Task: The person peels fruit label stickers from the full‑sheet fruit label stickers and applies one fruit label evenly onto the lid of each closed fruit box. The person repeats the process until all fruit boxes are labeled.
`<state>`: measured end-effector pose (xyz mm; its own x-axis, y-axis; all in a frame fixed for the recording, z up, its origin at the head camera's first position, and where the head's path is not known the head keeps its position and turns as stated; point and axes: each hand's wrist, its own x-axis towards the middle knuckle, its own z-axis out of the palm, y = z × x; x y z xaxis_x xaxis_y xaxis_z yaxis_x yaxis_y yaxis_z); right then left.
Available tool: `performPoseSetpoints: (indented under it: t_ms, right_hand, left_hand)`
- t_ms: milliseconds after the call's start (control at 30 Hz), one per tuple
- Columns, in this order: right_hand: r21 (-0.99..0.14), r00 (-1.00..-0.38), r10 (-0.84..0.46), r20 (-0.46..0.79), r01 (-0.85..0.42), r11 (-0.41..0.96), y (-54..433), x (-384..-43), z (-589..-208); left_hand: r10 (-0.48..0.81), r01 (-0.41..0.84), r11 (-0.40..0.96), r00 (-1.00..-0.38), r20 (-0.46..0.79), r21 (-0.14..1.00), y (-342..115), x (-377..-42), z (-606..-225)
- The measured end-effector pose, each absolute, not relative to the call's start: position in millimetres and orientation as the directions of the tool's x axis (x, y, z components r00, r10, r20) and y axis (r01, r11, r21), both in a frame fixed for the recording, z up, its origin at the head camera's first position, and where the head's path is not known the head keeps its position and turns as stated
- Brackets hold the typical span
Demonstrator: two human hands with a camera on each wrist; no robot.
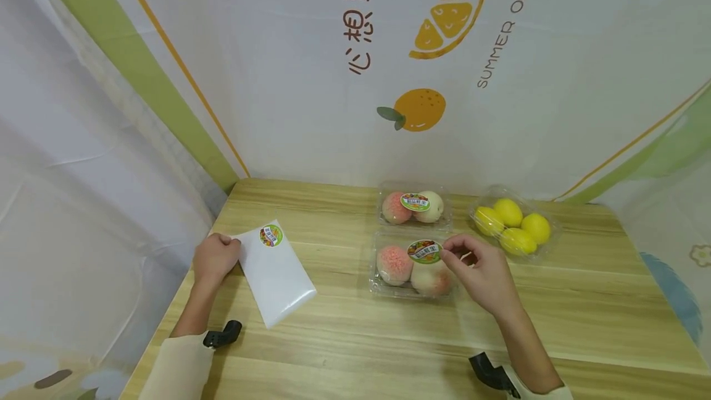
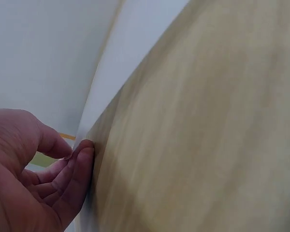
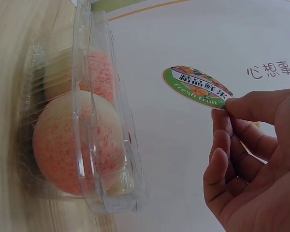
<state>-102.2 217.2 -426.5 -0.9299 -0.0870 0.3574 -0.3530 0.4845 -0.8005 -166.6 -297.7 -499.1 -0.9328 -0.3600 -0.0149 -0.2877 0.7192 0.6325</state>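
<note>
The sheet looks glossy paper, the boxes shiny plastic, the tabletop smooth wood.

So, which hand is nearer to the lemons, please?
Right. The right hand, pinching a sticker, is just in front and to the left of the lemons; the left hand is far to their left, at the white sheet.

A clear box of four yellow lemons stood towards the right of the wood-grain desk. To its left, near the back edge, another clear box held two peaches under an oval label. Behind hung a white cloth printed with an orange slice, a whole orange, Chinese characters and a green stripe.
</note>
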Motion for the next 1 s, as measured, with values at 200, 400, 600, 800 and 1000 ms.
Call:
performPoseSetpoints:
  t_ms: [200,400,600,800,1000]
  right_hand:
    - [-0.805,-0.932,-0.076,0.356,-0.347,0.481,217,-103,-427]
    - [-0.811,-0.941,-0.063,0.332,-0.319,0.491,216,-105,-427]
    - [-0.816,-0.943,-0.04,0.329,-0.306,0.49,214,-105,-426]
    - [-0.827,-0.952,-0.012,0.307,-0.272,0.493,213,-105,-425]
    - [-0.846,-0.959,-0.005,0.283,-0.252,0.47,213,-104,-426]
  left_hand:
    - [-0.356,-0.305,0.738,-0.934,-0.035,0.602,-298,-154,-497]
    - [-0.35,-0.311,0.741,-0.935,-0.054,0.595,-298,-148,-494]
    - [-0.358,-0.289,0.746,-0.934,-0.005,0.6,-293,-144,-492]
    - [-0.321,-0.206,0.749,-0.944,0.073,0.63,-262,-143,-473]
    - [-0.239,-0.077,0.756,-0.957,0.165,0.65,-215,-148,-455]
